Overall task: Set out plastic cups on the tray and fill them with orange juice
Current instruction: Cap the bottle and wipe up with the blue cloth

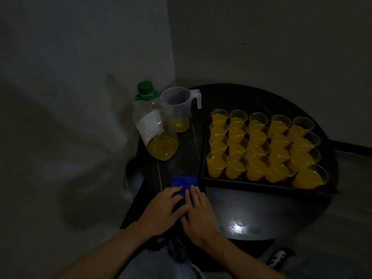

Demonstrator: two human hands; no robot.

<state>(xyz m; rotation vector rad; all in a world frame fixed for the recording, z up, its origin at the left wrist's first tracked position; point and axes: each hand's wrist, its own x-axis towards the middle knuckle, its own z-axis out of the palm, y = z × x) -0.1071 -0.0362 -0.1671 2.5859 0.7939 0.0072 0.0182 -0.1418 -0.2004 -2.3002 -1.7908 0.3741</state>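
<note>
A dark tray [241, 183] on the round table holds several clear plastic cups [259, 146] in rows, all with orange juice in them. To its left stand a large clear bottle [156, 125] with a green cap and a little juice at the bottom, and a clear measuring jug [178, 108] with a small amount of juice. My left hand [163, 210] and my right hand [198, 212] lie flat, side by side, pressing on a blue cloth [183, 183] on the table in front of the bottle. Most of the cloth's near part is hidden under my fingers.
The round dark table [261, 214] stands in a corner between two pale walls, with a bright light reflection near its front edge. A black and white shoe [279, 256] shows on the floor at the lower right. The room is dim.
</note>
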